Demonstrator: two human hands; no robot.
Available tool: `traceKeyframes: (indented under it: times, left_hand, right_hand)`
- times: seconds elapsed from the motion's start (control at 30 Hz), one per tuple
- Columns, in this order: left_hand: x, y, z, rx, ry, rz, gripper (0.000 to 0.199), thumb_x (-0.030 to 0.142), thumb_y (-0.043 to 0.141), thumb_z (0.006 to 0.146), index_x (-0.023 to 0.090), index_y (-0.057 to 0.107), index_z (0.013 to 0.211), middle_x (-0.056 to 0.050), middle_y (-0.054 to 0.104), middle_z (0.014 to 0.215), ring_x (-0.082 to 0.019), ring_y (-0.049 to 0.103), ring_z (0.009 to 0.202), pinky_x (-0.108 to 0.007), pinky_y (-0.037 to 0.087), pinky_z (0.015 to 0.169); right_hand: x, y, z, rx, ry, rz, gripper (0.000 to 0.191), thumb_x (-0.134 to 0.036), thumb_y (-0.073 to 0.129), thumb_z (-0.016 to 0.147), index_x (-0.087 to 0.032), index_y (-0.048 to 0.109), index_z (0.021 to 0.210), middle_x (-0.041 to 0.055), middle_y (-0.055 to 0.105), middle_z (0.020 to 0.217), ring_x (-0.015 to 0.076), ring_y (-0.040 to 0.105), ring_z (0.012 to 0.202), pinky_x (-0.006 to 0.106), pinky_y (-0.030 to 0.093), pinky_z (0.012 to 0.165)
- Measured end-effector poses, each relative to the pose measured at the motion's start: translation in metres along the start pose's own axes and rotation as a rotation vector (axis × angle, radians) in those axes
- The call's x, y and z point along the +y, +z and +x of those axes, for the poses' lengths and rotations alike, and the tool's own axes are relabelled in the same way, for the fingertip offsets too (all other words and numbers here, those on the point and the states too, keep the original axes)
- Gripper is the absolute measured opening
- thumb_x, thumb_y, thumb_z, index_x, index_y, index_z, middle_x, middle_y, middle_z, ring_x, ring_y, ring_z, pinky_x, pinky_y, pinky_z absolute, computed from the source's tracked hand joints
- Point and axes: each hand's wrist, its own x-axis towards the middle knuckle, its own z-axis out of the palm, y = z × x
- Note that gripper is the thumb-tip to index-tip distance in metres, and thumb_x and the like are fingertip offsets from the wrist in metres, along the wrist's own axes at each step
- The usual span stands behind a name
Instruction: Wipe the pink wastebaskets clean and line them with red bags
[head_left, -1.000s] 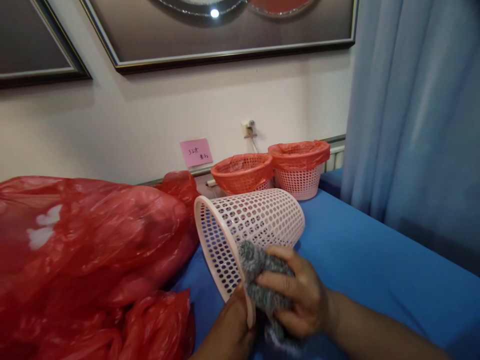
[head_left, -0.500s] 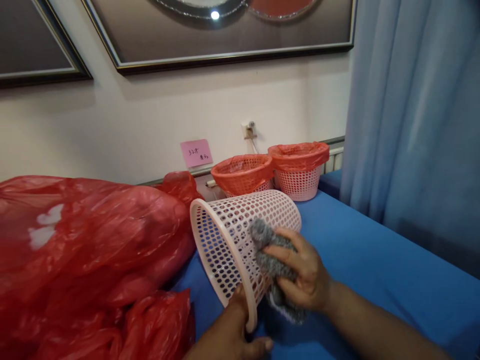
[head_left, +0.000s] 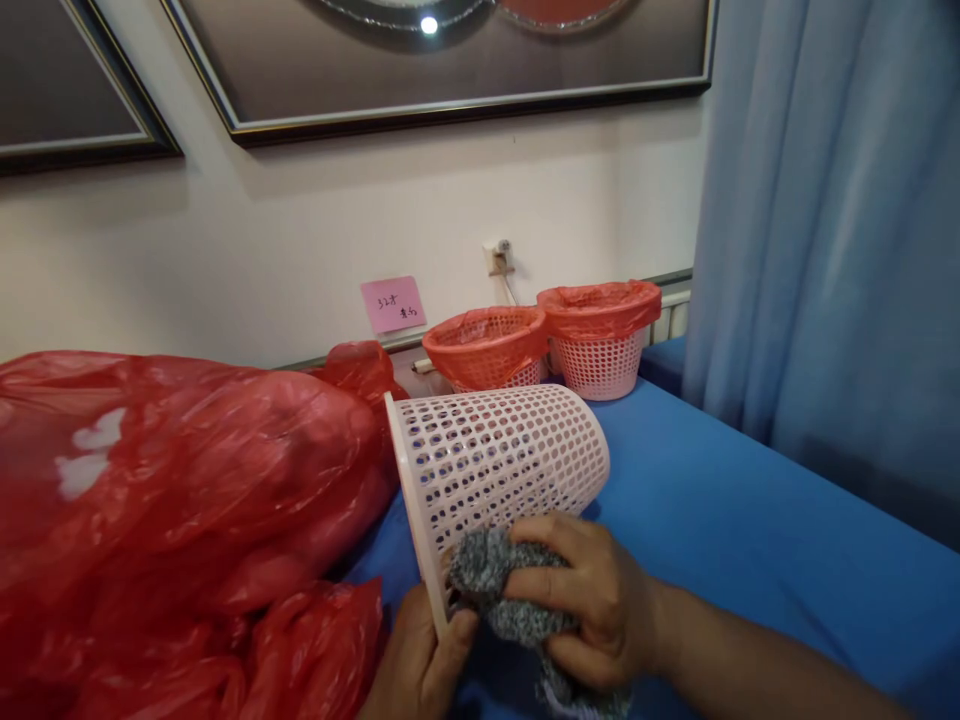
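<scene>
A pale pink perforated plastic wastebasket (head_left: pixel 517 440) lies tilted on its side over the blue surface, its mouth turned to the left. My left hand (head_left: pixel 424 645) is closed on the lower part of its rim, the thumb on the near side and some fingers hidden behind or inside. Bunched in my right hand (head_left: pixel 592 600) is a grey fluffy cloth (head_left: pixel 517 585), pressed against the basket's lower wall close to the rim. An end of the cloth hangs down below my right hand.
Large red plastic bags (head_left: pixel 187 500) fill the left side. At the back stand two similar baskets with red liners, a left one (head_left: pixel 487 345) and a right one (head_left: pixel 600 345). A blue curtain (head_left: pixel 817 230) hangs at right. A pink note (head_left: pixel 393 304) and a socket (head_left: pixel 498 258) are on the wall.
The basket has turned so its mouth faces more to the left and its inside no longer shows. My right hand with the cloth has moved down and left towards the rim.
</scene>
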Motion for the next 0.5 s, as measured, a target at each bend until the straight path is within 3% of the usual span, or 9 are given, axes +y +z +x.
traceKeyframes:
  times: [0.13,0.23,0.3,0.4,0.5]
  left_hand:
    - [0.020,0.009,0.010,-0.130,0.112,0.196,0.055,0.044,0.055,0.104,0.031,0.053,0.158,-0.007,0.061,0.158,-0.033,0.054,0.148,-0.047,0.042,0.126]
    - [0.032,0.021,0.014,-0.215,0.107,0.282,0.057,0.031,0.060,0.100,0.031,0.054,0.157,-0.006,0.061,0.158,-0.033,0.054,0.148,-0.049,0.040,0.127]
    - [0.040,0.027,0.017,-0.233,0.110,0.288,0.061,0.021,0.061,0.095,0.032,0.058,0.155,-0.006,0.064,0.155,-0.033,0.057,0.146,-0.049,0.042,0.126]
    - [0.048,0.031,0.020,-0.239,0.095,0.218,0.066,0.012,0.060,0.087,0.031,0.062,0.151,-0.005,0.067,0.152,-0.034,0.058,0.144,-0.052,0.041,0.126]
    - [0.049,0.035,0.020,-0.228,0.042,0.107,0.059,0.016,0.062,0.089,0.030,0.067,0.146,-0.005,0.068,0.150,-0.036,0.058,0.144,-0.056,0.039,0.127]
  right_hand:
    - [0.026,-0.003,-0.010,0.331,0.325,-0.202,0.057,-0.014,0.058,0.077,-0.025,0.066,0.133,0.0128,0.058,0.144,0.0302,0.064,0.128,0.048,0.058,0.104]
    - [0.064,-0.019,-0.015,0.504,0.635,-0.316,0.050,-0.018,0.059,0.082,-0.023,0.070,0.130,0.0130,0.060,0.137,0.0313,0.063,0.127,0.053,0.055,0.109]
    - [0.082,-0.029,-0.016,0.566,0.744,-0.332,0.046,-0.022,0.060,0.082,-0.022,0.072,0.127,0.0124,0.063,0.129,0.0315,0.065,0.123,0.056,0.054,0.110]
    - [0.076,-0.031,-0.014,0.567,0.686,-0.329,0.048,-0.021,0.060,0.082,-0.023,0.071,0.129,0.0125,0.062,0.132,0.0318,0.064,0.125,0.056,0.053,0.112]
    - [0.037,-0.018,-0.011,0.421,0.369,-0.247,0.060,-0.015,0.059,0.079,-0.026,0.064,0.138,0.0129,0.054,0.147,0.0328,0.060,0.134,0.053,0.055,0.110]
